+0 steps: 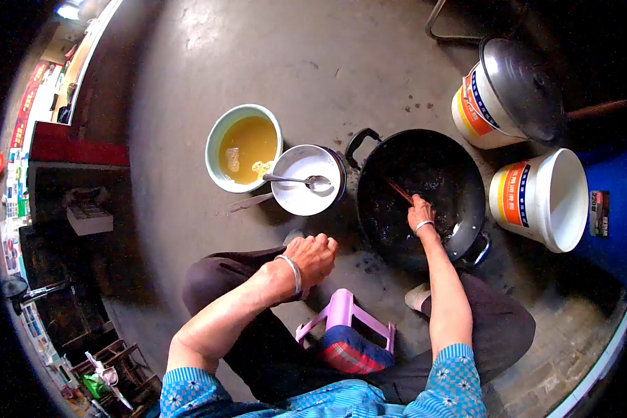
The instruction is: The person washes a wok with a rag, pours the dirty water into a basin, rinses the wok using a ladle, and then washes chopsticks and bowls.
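My right hand (421,213) is closed around a pair of chopsticks (399,190), whose tips point down into a large black wok (460,167) on the floor. Dark liquid or wet residue seems to lie in the wok; I cannot tell which. My left hand (312,260) is curled into a fist above my left knee, and nothing shows in it. Just beyond it stands a white bowl (299,198) with a metal spoon (318,183) lying across it. Beside that, a pale green basin (212,164) holds yellow liquid with some foam.
Right of the wok, a white bucket (521,195) leans with its mouth tilted. Behind it, another bucket (475,115) has a dark lid (522,87) over it. A blue container (613,202) stands at far right. Between my legs is a pink stool (340,308).
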`<state>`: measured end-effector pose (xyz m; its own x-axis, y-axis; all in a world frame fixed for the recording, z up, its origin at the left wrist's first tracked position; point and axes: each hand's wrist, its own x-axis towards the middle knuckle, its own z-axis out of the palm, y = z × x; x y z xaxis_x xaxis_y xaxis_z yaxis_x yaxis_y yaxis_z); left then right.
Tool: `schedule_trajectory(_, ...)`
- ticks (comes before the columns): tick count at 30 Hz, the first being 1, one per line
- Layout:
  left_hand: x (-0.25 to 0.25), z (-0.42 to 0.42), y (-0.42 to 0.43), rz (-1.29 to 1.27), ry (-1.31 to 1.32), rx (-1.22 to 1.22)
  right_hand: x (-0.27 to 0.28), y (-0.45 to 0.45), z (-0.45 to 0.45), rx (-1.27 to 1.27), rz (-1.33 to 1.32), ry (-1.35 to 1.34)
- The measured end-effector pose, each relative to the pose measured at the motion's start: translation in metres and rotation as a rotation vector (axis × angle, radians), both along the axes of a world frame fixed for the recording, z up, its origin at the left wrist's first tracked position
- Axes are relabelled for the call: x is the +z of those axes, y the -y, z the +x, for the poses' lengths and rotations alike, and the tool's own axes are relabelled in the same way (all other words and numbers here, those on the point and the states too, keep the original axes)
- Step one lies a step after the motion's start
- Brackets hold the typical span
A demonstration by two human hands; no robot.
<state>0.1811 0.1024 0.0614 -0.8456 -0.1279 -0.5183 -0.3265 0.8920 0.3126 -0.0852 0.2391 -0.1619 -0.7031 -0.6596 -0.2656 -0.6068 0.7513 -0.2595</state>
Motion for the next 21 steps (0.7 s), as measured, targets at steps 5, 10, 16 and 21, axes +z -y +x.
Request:
schedule_trajectory(5, -0.037, 0.013, 0.028, -0.042, 0.046, 0.136, 0.045, -0.003, -0.007, -0.181, -0.662, 0.541)
schedule_trajectory(10, -0.092, 0.007, 0.080, -0.486, -0.155, 0.053, 0.086, -0.009, 0.033, -0.456, -1.011, 0.718)
schedule_trajectory(16, -0.161, 0.005, 0.103, -0.556, -0.243, 0.038, 0.048, -0.053, 0.047, -0.322, -0.937, 0.745)
schedule_trajectory(21, -0.182, 0.008, 0.112, -0.578, -0.165, 0.118, 0.068, -0.062, 0.012, -0.599, -0.878, 0.829)
